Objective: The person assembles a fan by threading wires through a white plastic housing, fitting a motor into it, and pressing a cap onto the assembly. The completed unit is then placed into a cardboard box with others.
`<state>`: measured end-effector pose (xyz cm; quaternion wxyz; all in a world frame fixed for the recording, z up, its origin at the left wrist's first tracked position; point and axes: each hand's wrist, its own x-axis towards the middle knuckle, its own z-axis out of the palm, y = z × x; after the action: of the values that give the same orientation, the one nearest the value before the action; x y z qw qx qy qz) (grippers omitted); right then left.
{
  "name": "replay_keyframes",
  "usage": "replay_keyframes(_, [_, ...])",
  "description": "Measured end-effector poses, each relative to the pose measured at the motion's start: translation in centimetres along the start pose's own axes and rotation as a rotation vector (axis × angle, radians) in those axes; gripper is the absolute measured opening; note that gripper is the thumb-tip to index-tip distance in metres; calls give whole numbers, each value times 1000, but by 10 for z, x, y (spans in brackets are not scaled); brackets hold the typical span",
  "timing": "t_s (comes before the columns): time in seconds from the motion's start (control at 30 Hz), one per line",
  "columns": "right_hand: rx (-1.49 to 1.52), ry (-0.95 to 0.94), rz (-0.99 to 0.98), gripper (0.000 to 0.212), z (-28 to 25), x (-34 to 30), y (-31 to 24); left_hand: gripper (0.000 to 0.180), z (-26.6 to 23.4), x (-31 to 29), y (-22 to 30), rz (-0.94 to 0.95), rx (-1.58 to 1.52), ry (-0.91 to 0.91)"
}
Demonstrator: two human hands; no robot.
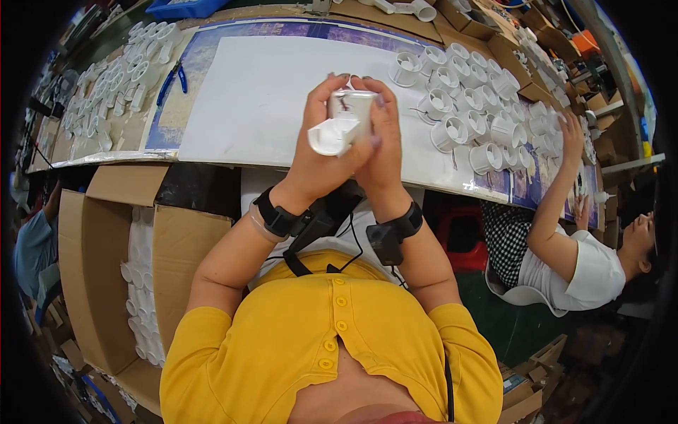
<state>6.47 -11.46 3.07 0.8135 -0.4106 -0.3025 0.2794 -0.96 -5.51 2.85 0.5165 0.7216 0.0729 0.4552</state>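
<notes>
Between my two hands, above the white board on the table, is a white plastic housing (360, 109) with a curved, cup-like end pointing toward me. My left hand (318, 145) wraps round its left side, and the fingertips reach over the far end. From the other side my right hand (381, 134) closes on the same housing, with the thumb near its lower edge. A short dark wire shows at an opening in the part. The far end of the housing is partly hidden behind my fingers.
White cup-shaped parts (472, 99) stand in rows to the right, where a co-worker's hand (571, 138) reaches in. Blue cutting pliers (171, 83) and a pile of white plastic parts (131, 71) lie left. An open cardboard box (99, 283) holding white parts stands at lower left.
</notes>
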Motion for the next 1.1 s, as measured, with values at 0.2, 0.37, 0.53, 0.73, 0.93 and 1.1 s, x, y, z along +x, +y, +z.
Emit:
replay_keyframes(0.2, [519, 0, 154, 21, 0, -2, -5, 36, -3, 9, 7, -291, -862, 31])
replay_keyframes(0.37, [533, -47, 188, 20, 0, -2, -8, 24, -4, 8, -4, -329, -1068, 81])
replay_keyframes(0.53, [535, -2, 133, 21, 5, -5, -6, 22, 4, 7, 1, -202, -925, 133])
replay_keyframes(0.73, [193, 42, -88, 18, 19, -10, -12, 19, 2, 1, 7, -139, -697, 100])
replay_keyframes(0.93, [170, 15, -126, 22, 12, -15, -6, 18, 1, -1, 6, -7, -587, 65])
replay_keyframes(1.1, [208, 50, -107, 23, 6, -12, 3, 20, 4, -1, 2, -31, -549, 87])
